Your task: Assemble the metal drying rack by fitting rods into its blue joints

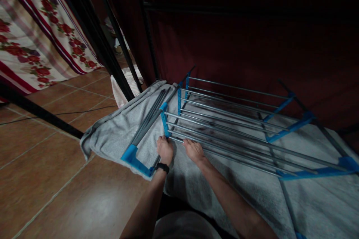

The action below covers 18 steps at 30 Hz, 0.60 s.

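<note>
Your forearms (224, 198) are spanning the bottom centre. Your left hand (165, 150) is gripping the drying rack (241, 134) by a blue bracket's (164, 122) lower end; your right hand (194, 150) is curling around its front rod (178, 140). That rack is lying centre to right on a grey blanket (106, 138). Uneven pressure could be risking slips on soft cloth, or pinched fingers.

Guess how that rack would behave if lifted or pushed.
The rack would probably feel light for its size, being mostly thin rods. The rods run straight, so likely stiff. Pushed, it may wobble, as the cloth beneath looks soft.
</note>
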Tool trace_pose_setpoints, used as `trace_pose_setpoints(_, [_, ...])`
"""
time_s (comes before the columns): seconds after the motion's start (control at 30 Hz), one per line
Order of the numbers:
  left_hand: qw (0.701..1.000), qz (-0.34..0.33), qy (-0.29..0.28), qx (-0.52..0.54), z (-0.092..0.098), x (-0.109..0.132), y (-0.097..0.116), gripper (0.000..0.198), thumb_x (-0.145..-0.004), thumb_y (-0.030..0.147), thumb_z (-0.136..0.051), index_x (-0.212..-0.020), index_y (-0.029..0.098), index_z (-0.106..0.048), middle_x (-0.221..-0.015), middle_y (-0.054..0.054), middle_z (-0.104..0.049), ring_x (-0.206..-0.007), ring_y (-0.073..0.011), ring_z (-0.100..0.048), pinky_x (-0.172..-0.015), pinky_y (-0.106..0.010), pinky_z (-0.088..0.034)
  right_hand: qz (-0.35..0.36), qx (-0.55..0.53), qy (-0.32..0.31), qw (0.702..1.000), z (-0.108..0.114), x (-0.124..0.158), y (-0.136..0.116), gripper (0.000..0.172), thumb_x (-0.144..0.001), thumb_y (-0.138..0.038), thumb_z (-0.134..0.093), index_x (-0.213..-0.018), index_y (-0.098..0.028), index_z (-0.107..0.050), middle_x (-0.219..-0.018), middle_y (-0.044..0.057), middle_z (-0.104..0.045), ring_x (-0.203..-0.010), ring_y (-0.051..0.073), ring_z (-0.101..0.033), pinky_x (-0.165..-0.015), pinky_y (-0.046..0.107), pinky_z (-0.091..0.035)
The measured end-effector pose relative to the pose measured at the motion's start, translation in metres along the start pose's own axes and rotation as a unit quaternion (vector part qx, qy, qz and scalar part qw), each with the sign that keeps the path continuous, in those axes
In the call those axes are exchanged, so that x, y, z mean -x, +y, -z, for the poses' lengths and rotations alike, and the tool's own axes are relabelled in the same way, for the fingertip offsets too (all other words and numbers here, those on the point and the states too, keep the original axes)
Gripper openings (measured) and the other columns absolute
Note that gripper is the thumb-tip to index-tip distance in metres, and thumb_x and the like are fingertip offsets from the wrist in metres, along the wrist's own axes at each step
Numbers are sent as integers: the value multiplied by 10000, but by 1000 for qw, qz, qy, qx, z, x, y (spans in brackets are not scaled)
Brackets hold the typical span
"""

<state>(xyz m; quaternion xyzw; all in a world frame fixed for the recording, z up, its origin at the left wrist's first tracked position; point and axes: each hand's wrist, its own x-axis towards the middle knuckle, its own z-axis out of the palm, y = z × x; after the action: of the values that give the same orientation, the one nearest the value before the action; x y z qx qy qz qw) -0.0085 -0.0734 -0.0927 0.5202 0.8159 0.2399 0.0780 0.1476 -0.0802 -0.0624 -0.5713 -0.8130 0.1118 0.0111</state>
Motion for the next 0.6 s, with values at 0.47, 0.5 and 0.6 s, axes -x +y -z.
trace_pose_setpoints(0.47, [1000, -5, -5, 0, 2, 0, 1, 244, -994, 186, -461, -1086, 84, -663, -1043, -162, -638, -1063, -278, -611, -847, -343, -465, 5, -6, -29, 1000, 5, -4, 3, 379, -1097, -348, -314, -1256, -213, -629, -1242, 105, -728, -1115, 204, -702, -874, 284, -489])
trace_pose_setpoints(0.5, [1000, -5, -5, 0, 2, 0, 1, 248, -995, 186, -458, -1090, 81, -662, -1044, -163, -638, -1066, -280, -611, -854, -344, -464, 6, -7, -32, 999, 6, -4, 3, 382, -1097, -350, -310, -1256, -213, -628, -1244, 105, -728, -1120, 205, -701, -878, 286, -491])
trace_pose_setpoints(0.6, [1000, -12, -2, 4, 1, 0, 0, 265, -999, 192, -448, -1100, 71, -662, -1043, -170, -641, -1074, -283, -612, -874, -348, -463, 7, -11, -36, 999, 7, -5, 4, 381, -1097, -351, -309, -1253, -215, -628, -1241, 108, -729, -1130, 202, -699, -881, 286, -490])
